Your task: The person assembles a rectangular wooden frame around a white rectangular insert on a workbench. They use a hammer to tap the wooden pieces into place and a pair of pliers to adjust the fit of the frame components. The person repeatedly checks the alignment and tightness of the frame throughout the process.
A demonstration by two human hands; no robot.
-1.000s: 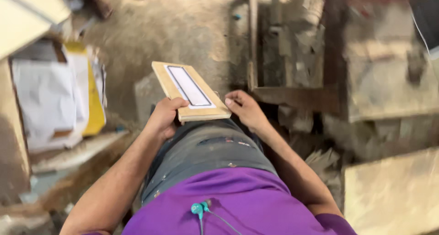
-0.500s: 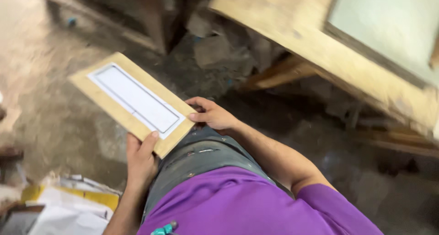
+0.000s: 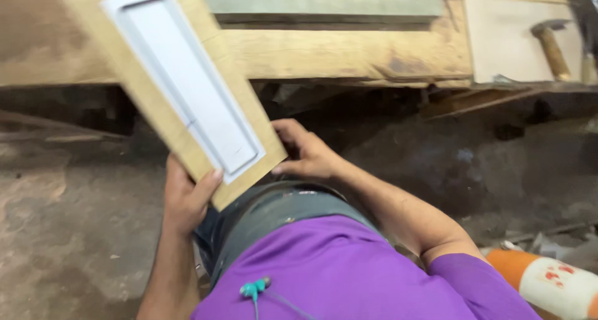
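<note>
— The fingers (image 3: 208, 181) of the left hand (image 3: 185, 198) are curled round the near corner of that wooden panel (image 3: 161, 111), thumb over the front edge, gripping it tight.

— And the other hand?

— The right hand (image 3: 306, 153) has its fingers half bent, tips pressed against the panel's lower right edge, steadying rather than clamping. I can't see how much of the back they cover.

— Where's the panel sitting?

— Off the knees, held up in front of the body and tilted, its long side running up and to the left. There's a pale grey recessed rectangle (image 3: 187, 83) set in its face, and its top end overlaps the edge of the wooden table (image 3: 349, 52) beyond.

— The arms?

— Both forearms reach forward from the purple shirt (image 3: 349, 276), the left one rising straight up from below, the right one bent at the elbow and angled in. A hammer (image 3: 549, 42) lies on the table, well apart from the hands.
</note>
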